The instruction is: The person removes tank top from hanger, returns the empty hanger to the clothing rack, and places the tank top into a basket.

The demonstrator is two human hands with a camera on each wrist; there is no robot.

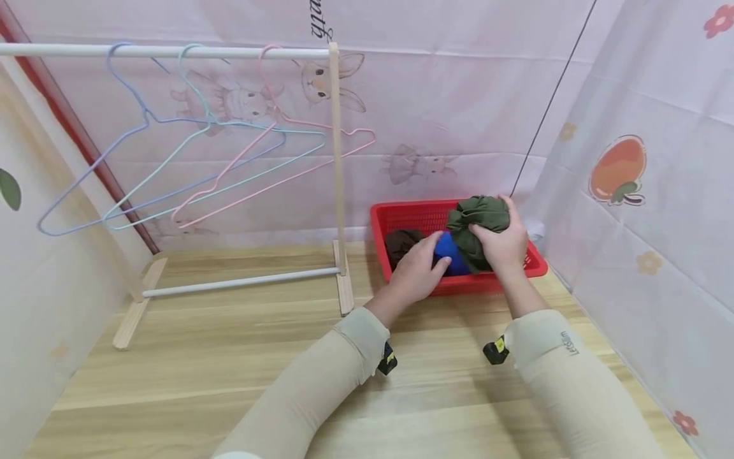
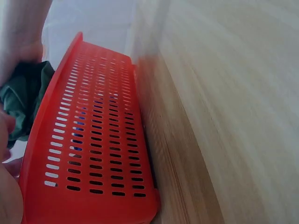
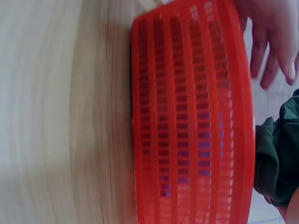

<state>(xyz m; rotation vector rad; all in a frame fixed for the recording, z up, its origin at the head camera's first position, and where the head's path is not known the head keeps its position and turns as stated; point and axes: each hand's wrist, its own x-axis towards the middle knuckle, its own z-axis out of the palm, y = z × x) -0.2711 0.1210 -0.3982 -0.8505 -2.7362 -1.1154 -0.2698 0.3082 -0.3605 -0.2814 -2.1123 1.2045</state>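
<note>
My right hand [image 1: 506, 241] grips a bunched dark green garment [image 1: 480, 220], raised at the right part of the red plastic basket [image 1: 381, 220]. The same green cloth [image 3: 275, 154] hangs past the basket's rim in the right wrist view. My left hand [image 1: 414, 271] is over the basket's front rim, its thumb and fingers spread beside a blue cloth [image 1: 450, 255]. Extended left fingers [image 3: 268, 60] show in the right wrist view with nothing between them. Left of the blue cloth, a brown cloth [image 1: 401, 245] lies inside the basket, partly hidden by my left hand.
A rack with wooden posts [image 1: 337, 159] stands left of the basket. From its white rail [image 1: 241, 52] hang a blue hanger [image 1: 123, 137], a mint hanger [image 1: 166, 162] and a pink hanger [image 1: 241, 153]. Printed cloth walls [image 1: 659, 191] enclose the wooden tabletop [image 1: 229, 357].
</note>
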